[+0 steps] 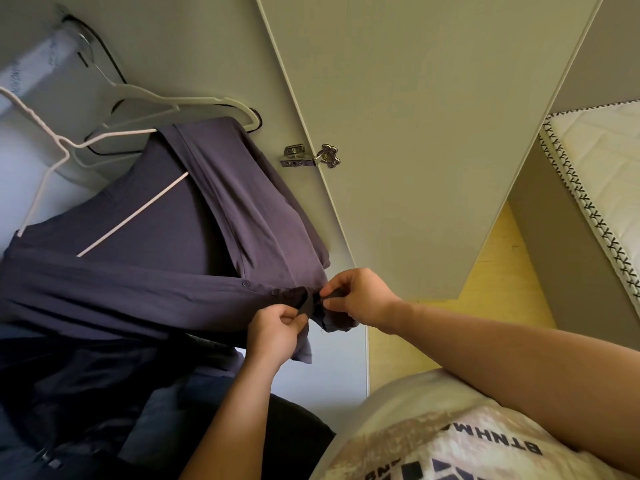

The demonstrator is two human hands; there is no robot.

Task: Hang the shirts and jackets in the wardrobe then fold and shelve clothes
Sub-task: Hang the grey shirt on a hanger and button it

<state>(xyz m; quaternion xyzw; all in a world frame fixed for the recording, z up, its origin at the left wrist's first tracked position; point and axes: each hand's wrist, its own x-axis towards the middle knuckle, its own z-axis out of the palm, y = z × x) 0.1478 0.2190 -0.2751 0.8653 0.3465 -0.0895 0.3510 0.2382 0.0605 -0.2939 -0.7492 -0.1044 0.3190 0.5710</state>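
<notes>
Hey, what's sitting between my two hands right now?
In the head view, only the purple shirt's buttoned front edge spans the gap between the left hand and right hand; both pinch it.

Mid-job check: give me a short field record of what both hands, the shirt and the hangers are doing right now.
shirt: purple button-up shirt, draped on a white hanger inside the wardrobe
left hand: left hand pinching the shirt's front edge near the buttons
right hand: right hand pinching the opposite front edge
likely action: buttoning the shirt, judging by the grip
spare hangers: empty white hangers above the shirt
wardrobe door: open door, hinge visible
below shirt: dark clothes, type unclear
</notes>
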